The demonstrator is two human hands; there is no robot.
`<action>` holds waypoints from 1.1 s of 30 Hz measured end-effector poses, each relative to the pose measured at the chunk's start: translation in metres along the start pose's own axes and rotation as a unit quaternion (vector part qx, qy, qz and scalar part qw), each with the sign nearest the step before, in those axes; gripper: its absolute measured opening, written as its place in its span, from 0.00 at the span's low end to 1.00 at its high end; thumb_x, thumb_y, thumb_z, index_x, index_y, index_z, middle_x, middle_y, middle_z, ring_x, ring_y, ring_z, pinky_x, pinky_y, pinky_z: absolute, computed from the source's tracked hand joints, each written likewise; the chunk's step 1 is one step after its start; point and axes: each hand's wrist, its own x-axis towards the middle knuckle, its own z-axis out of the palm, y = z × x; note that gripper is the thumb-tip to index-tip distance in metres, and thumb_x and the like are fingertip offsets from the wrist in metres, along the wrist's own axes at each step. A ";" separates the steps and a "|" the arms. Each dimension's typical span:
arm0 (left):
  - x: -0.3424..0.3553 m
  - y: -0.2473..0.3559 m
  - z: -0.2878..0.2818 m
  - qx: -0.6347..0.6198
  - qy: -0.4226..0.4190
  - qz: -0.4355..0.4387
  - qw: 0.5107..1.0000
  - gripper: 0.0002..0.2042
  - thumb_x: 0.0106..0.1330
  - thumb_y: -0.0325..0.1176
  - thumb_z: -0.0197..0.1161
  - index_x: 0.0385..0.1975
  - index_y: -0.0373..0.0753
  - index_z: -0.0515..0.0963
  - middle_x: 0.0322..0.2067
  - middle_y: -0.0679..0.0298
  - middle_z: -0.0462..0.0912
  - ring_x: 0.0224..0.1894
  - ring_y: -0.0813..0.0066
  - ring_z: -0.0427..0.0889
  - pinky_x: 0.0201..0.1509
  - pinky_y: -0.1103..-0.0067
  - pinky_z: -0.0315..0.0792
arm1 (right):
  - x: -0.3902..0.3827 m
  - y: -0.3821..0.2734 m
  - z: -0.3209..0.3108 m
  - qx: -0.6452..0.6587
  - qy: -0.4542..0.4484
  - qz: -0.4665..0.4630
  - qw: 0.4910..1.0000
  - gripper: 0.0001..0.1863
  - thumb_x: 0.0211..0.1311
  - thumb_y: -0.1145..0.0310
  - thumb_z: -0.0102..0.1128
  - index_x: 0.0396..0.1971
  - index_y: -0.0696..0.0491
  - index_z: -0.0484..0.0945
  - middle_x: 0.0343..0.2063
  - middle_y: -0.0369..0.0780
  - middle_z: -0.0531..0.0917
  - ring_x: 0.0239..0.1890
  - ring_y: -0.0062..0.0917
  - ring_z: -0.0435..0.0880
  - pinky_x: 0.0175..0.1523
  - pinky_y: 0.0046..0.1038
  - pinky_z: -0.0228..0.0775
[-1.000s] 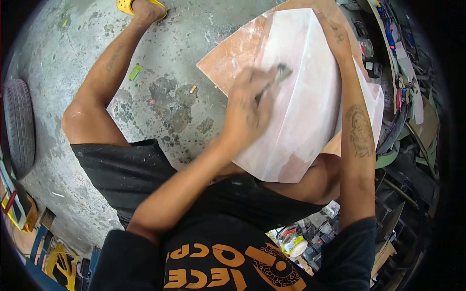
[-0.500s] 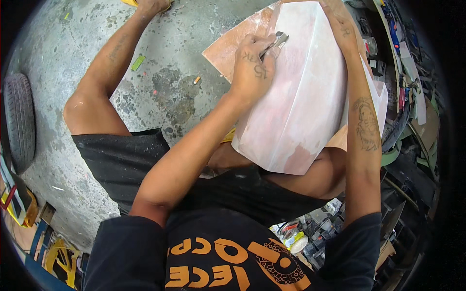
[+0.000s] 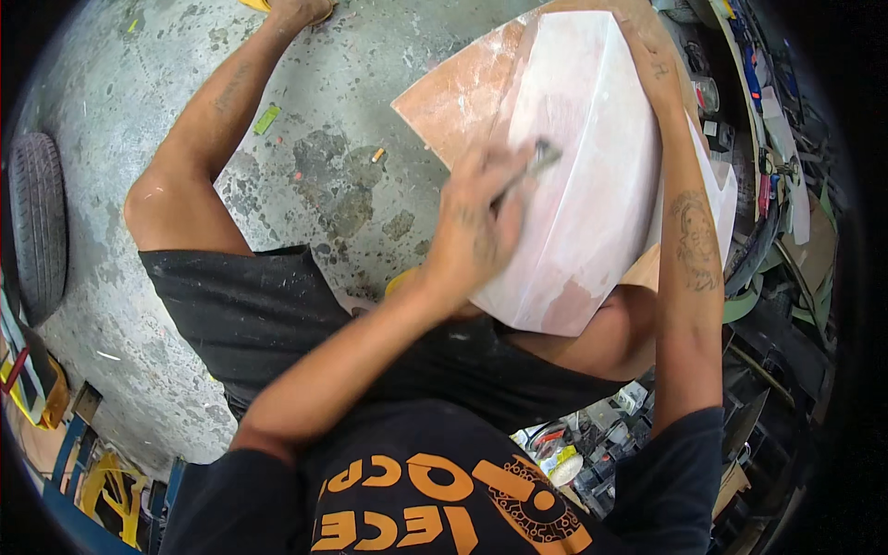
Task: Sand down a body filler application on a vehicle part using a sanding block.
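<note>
A white, pink-tinged faceted panel (image 3: 578,185) with a long raised ridge rests across my lap, its near end by my thigh. My left hand (image 3: 481,213), blurred by motion, is closed on a small folded grey piece (image 3: 538,159) that looks like sandpaper. That piece is against the panel's left face. My right hand (image 3: 650,60) grips the far right side of the panel, and some of its fingers are hidden. Behind the panel spreads a dusty tan sheet (image 3: 453,88), its pointed corner sticking out to the left.
A tyre (image 3: 37,227) stands at the far left on the stained concrete floor (image 3: 305,120). A cigarette butt (image 3: 378,155) and a green scrap (image 3: 266,118) lie there. Shelving (image 3: 754,102) with tools and clutter lines the right side. A yellow part (image 3: 116,495) is at lower left.
My left hand has slid down the panel toward me with the folded piece. My right hand stays on the panel's side, and the panel has hardly shifted.
</note>
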 end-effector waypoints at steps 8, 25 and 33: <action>-0.002 0.000 0.004 0.017 0.014 0.016 1.000 0.15 0.68 0.24 0.63 0.54 0.34 0.84 0.39 0.52 0.84 0.33 0.66 0.79 0.38 0.74 0.72 | 0.001 0.007 -0.002 0.046 -0.040 0.002 0.998 0.22 0.79 0.59 0.48 0.69 0.40 0.75 0.44 0.42 0.90 0.45 0.26 0.88 0.58 0.27 0.76; 0.016 -0.004 0.009 0.003 -0.008 -0.012 1.000 0.15 0.67 0.25 0.63 0.53 0.30 0.83 0.39 0.49 0.82 0.34 0.64 0.80 0.38 0.72 0.72 | -0.010 -0.014 -0.010 0.036 -0.048 0.093 0.994 0.24 0.78 0.48 0.50 0.63 0.43 0.81 0.45 0.44 0.90 0.46 0.26 0.88 0.54 0.22 0.76; 0.072 -0.038 0.000 -0.070 0.004 -0.048 0.996 0.16 0.70 0.28 0.64 0.54 0.29 0.81 0.39 0.54 0.84 0.38 0.70 0.81 0.43 0.75 0.75 | -0.027 -0.072 -0.040 0.220 -0.189 0.070 0.954 0.32 0.75 0.41 0.53 0.59 0.54 0.83 0.49 0.43 0.88 0.49 0.27 0.87 0.60 0.25 0.72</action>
